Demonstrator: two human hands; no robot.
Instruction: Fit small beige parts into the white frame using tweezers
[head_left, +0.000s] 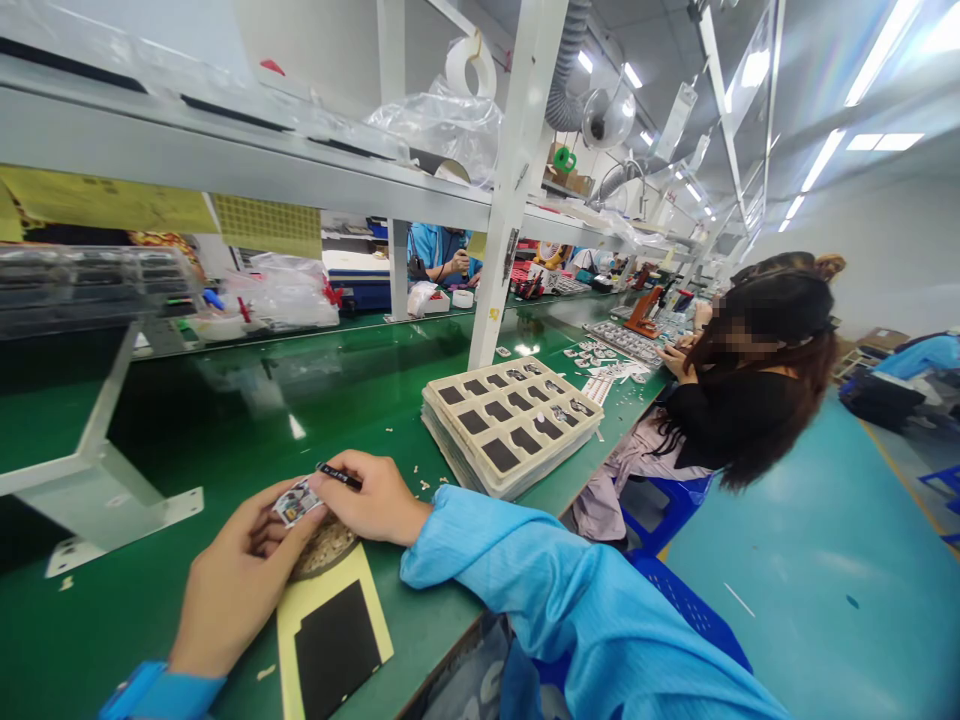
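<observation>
My left hand (236, 570) is closed on a small electronic part (298, 502) with a white edge, held up between thumb and fingers. My right hand (379, 497) meets it from the other side and grips a slim black tool (339, 475) with white lettering; its tip is hidden, so its kind is unclear. Under both hands sits a round dish (330, 560) of small beige pieces. Partly beneath it lies a yellow sheet (379, 600) bearing a black cut-out piece (337, 645).
A stack of cream trays (517, 425) with black pieces and small parts stands to the right on the green bench (300, 390). A white shelf post (517, 190) rises behind it. On the left is a metal bracket (127, 500). A co-worker (750, 380) sits farther right.
</observation>
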